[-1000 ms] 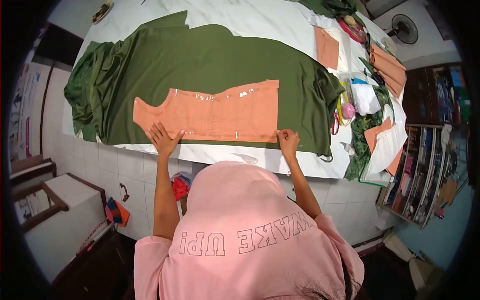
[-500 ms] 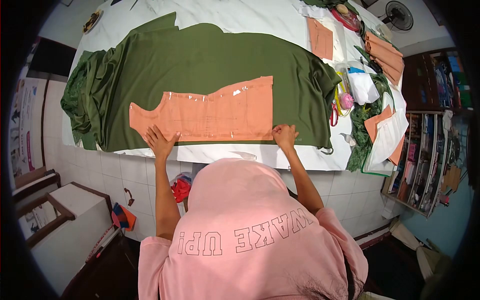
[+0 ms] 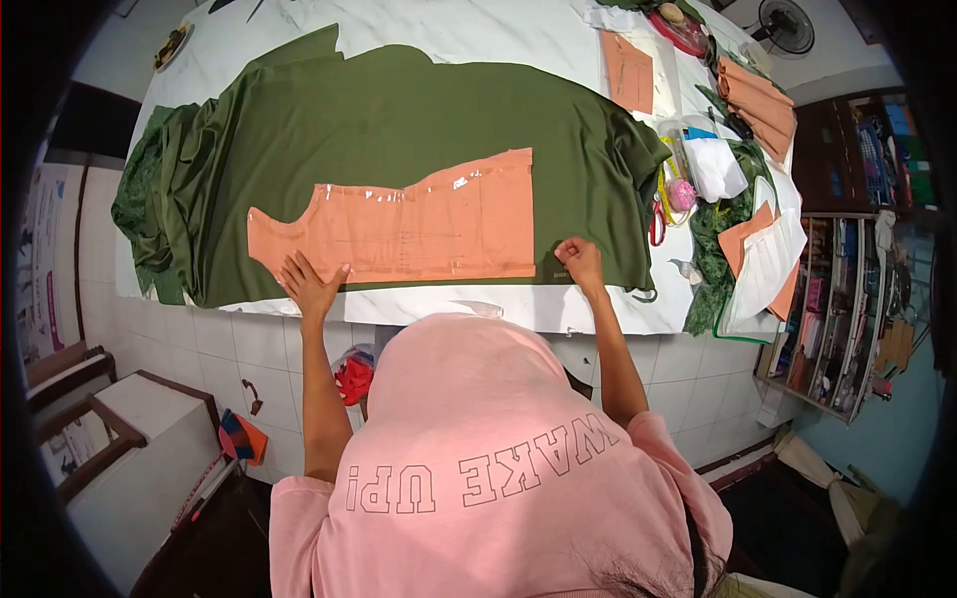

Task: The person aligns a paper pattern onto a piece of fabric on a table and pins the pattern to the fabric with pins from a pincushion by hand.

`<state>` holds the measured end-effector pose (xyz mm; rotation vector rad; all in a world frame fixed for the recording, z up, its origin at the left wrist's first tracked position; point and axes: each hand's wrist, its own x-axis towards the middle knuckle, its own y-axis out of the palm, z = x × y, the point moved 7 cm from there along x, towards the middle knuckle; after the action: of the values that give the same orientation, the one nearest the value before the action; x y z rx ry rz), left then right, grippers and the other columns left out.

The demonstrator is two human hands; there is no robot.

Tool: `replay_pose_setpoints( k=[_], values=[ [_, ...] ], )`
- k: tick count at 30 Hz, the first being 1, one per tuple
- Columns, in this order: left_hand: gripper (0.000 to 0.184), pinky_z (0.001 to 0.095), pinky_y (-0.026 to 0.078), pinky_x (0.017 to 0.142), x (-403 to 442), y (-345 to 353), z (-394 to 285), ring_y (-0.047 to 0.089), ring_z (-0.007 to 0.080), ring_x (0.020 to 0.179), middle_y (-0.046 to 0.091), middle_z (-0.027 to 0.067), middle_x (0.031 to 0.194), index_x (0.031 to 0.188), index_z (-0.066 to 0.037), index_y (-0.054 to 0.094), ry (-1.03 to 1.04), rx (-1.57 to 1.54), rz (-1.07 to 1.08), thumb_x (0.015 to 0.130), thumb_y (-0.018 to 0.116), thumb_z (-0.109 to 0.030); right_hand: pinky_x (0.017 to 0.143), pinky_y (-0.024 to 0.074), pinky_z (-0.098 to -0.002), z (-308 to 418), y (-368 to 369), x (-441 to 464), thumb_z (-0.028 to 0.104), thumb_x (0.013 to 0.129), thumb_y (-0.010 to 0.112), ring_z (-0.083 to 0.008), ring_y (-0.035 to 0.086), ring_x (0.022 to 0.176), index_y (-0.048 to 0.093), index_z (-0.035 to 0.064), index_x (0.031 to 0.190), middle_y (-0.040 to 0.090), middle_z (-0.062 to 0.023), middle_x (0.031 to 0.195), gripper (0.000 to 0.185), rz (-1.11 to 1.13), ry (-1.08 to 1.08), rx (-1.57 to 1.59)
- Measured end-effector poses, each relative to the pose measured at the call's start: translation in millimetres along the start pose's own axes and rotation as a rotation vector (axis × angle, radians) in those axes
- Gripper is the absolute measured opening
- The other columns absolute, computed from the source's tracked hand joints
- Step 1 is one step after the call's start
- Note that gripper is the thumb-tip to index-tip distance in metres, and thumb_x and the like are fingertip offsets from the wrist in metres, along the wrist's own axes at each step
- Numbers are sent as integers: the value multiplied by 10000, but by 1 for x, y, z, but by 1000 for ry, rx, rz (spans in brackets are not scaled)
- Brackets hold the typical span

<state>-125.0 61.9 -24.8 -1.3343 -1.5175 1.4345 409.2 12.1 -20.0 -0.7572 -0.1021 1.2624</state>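
We've got a white marbled table (image 3: 518,38), green cloth (image 3: 429,115) over it, orange cutout (image 3: 419,224) on the cloth's near side. Left hand (image 3: 312,288) spread flat on its near-left edge; right hand (image 3: 581,262) curled just right of it, can't tell if gripping. Fan (image 3: 786,27) far right, shelves (image 3: 819,314) right.

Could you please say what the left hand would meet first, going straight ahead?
Beyond the orange piece under it, the left hand would probably first meet the green fabric, though depth is unclear.
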Motion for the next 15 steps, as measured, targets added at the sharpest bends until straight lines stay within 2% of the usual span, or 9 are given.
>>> replay_pose_setpoints(
  k=[1, 2, 5, 15],
  values=[
    [1129, 471, -22, 1096, 0, 0, 0, -29, 389, 1371, 38, 245, 1477, 1434, -44, 101, 1, 0, 0, 663, 560, -729, 445, 418, -299, 0, -2, 0, 100, 756, 646, -123, 573, 489, 629, 21, 731, 623, -86, 607, 85, -25, -31, -12],
    [1131, 470, -27, 1095, 0, 1, 0, -32, 389, 1370, 35, 244, 1477, 1435, -45, 96, 0, -6, 3, 663, 560, -729, 445, 418, -299, -3, -2, -1, 100, 756, 646, -123, 573, 489, 629, 21, 731, 623, -86, 607, 85, -26, -31, -12],
    [1135, 468, -37, 1094, -1, 1, -1, -39, 389, 1370, 30, 243, 1479, 1436, -46, 87, -2, -18, 7, 663, 560, -730, 367, 397, -262, -1, 10, -14, 68, 783, 649, -102, 495, 388, 608, -22, 755, 580, -53, 565, 103, 149, 124, 43],
    [1169, 484, -36, 1092, -1, 3, 0, -7, 415, 1362, 63, 296, 1453, 1416, 28, 83, 58, -14, -84, 663, 560, -728, 316, 373, -286, 2, 48, -22, 142, 781, 682, -108, 493, 354, 599, -9, 737, 554, -48, 503, 178, 142, 130, -76]
  ],
)
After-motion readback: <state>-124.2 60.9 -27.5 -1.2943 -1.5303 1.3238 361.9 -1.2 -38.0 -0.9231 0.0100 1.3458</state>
